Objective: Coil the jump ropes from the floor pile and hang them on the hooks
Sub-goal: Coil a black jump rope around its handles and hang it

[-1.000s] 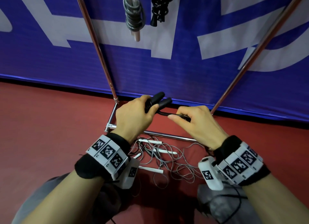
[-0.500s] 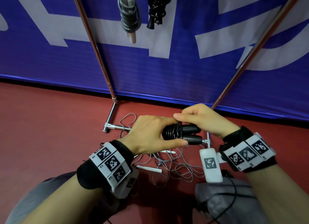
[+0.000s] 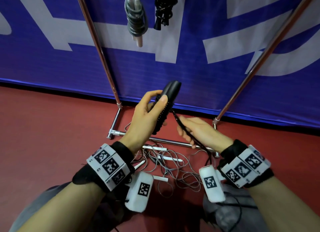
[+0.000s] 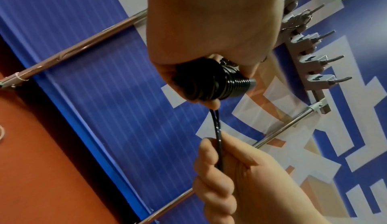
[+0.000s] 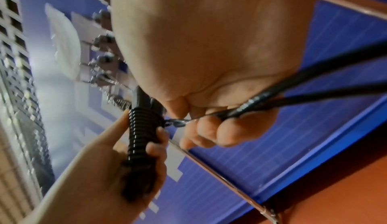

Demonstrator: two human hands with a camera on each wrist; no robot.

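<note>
While the left hand (image 3: 147, 117) curls round the black jump rope (image 3: 166, 107), its handles upright and wound with cord, the right hand (image 3: 199, 133) pinches the loose doubled cord just beside it; grey ropes (image 3: 173, 164) lie tangled on the red floor (image 3: 52, 136) below; two coiled ropes (image 3: 136, 15) hang above.

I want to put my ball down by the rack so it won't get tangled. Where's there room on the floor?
The red floor left of the rack's foot bar is bare, up to the blue banner. The strip right of the right pole looks bare too. In the middle it's crowded: the tangle of grey jump ropes lies under both hands.
</note>
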